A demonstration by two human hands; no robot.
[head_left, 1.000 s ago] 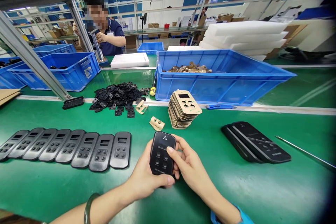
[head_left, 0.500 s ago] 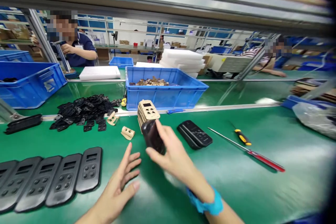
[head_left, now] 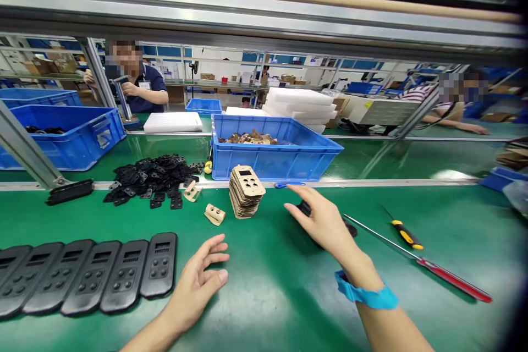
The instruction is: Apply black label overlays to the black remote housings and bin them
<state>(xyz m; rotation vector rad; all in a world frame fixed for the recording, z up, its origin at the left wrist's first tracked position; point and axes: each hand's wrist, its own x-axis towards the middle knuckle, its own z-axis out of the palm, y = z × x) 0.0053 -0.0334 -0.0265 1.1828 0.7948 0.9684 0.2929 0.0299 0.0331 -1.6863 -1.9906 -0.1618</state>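
Note:
My left hand (head_left: 202,280) hovers over the green bench, fingers apart and nothing in it. To its left lies an overlapping row of black panels (head_left: 159,267) with buttons and slots. My right hand (head_left: 319,217), thumb and fingers spread, is over black parts (head_left: 304,208) on the bench and hides most of them. Between the hands and farther back stands a stack of tan cut-out sheets (head_left: 246,192). Two curled tan pieces (head_left: 215,214) lie left of the stack, near a heap of small black plates (head_left: 150,176).
A blue bin (head_left: 272,159) of brown pieces stands behind the stack. On the right lie a long red-handled screwdriver (head_left: 454,279) and a yellow-black screwdriver (head_left: 406,234). Another blue bin (head_left: 66,143) is at left. Two people sit beyond the bench.
My right hand has let go of the dark part it held by the tan stack and moved right, over the black parts. My left hand stays open. The view has shifted left.

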